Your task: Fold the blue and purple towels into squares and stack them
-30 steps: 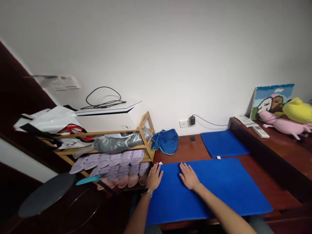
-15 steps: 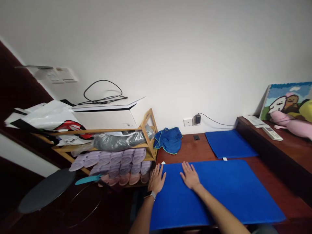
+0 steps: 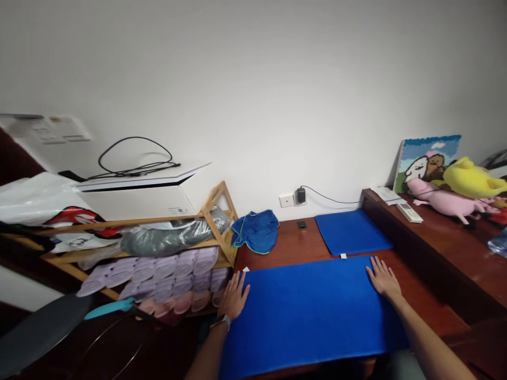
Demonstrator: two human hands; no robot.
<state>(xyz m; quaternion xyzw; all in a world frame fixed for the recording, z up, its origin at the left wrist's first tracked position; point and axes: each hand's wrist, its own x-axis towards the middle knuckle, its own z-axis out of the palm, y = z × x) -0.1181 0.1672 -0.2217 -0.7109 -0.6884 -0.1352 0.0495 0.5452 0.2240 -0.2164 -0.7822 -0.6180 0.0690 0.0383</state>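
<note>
Blue mat [image 3: 312,316] under two open hands, right hand [image 3: 385,278] now at its far-right corner, left hand [image 3: 234,298] at its left.

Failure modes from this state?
The large blue mat could slide or ruck if the left hand and right hand, flat at its far corners, push unevenly. Pushed farther, it might ride up onto the smaller blue mat, just beyond its far edge.

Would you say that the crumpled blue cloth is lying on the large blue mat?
No, the crumpled blue cloth lies on the wooden desk, beyond the large blue mat and beside the shoe rack.
</note>
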